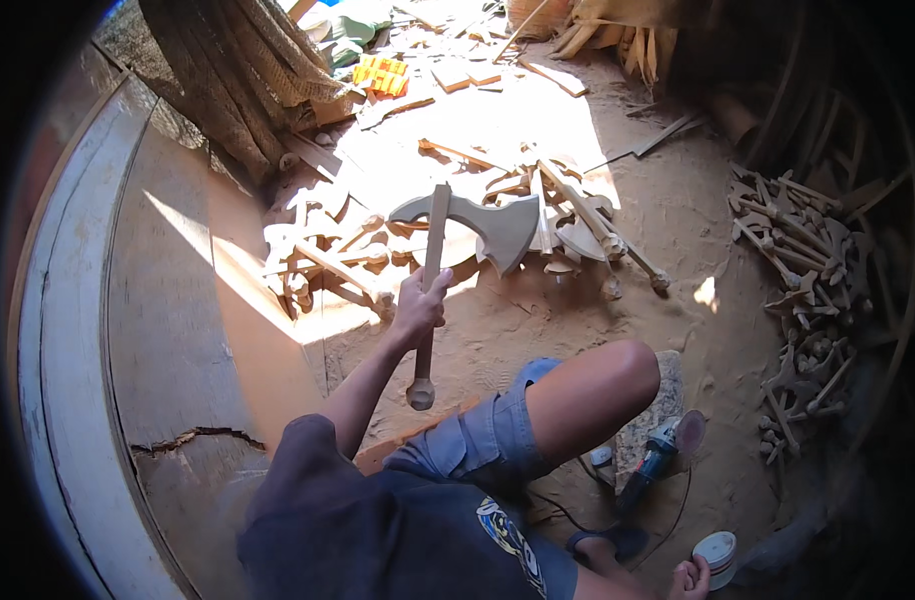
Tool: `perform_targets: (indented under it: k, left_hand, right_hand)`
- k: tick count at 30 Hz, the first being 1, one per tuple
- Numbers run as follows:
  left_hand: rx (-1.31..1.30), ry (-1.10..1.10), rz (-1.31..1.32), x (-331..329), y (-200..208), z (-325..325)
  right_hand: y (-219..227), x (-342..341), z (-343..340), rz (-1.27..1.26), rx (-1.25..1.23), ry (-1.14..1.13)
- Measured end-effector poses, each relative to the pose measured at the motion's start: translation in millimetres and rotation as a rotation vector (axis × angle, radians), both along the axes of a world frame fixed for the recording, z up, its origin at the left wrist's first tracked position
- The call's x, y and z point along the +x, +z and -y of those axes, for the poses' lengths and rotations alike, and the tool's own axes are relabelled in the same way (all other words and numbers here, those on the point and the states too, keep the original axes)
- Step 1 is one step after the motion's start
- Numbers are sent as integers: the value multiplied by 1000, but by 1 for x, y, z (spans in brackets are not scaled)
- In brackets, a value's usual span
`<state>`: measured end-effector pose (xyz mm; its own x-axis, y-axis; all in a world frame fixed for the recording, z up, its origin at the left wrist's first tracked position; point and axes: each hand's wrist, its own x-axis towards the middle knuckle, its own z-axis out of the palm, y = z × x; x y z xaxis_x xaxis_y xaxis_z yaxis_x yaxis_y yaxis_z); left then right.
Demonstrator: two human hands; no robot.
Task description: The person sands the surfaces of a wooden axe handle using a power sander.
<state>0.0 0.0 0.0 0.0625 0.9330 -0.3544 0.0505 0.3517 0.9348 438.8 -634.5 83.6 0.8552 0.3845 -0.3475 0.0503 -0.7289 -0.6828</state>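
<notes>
My left hand (421, 308) is wrapped round the handle of a wooden toy axe (508, 228), held up in front of me. Its curved blade points right, and the handle hangs down to a rounded knob. At the lower right edge my right hand (690, 580) is closed against a small round tub (716, 550) with a whitish top and a banded side. Only part of that hand shows. Nearer my bent leg, a blue-green angle grinder (650, 465) with a round disc lies on the ground, touched by neither hand.
Several wooden axes (578, 215) lie heaped on the sandy floor ahead. Another pile of wooden pieces (798, 250) stands at the right. Worn boards (178, 330) run along the left, below a hanging cloth (243, 80). The grinder's cord (683, 510) trails near my foot.
</notes>
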Motion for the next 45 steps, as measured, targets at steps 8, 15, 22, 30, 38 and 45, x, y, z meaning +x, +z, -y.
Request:
perform_targets:
  k: [8, 15, 22, 30, 38, 45]
  left_hand:
    - [-160, 589, -274, -195, -92, -131]
    - [247, 57, -621, -100, -124, -178]
    - [-633, -112, 185, 97, -151, -156]
    - [-170, 221, 305, 150, -153, -152]
    - [511, 64, -62, 86, 14, -146]
    - [869, 274, -106, 66, 100, -140]
  right_hand:
    - [108, -67, -96, -17, -213, 71]
    - [83, -61, -89, -141, -222, -80]
    - [105, -68, -116, -90, -263, -96]
    - [47, -37, -54, -150, -183, -133]
    - [45, -35, -57, -131, -212, -94]
    - [51, -48, -82, -19, -243, -56]
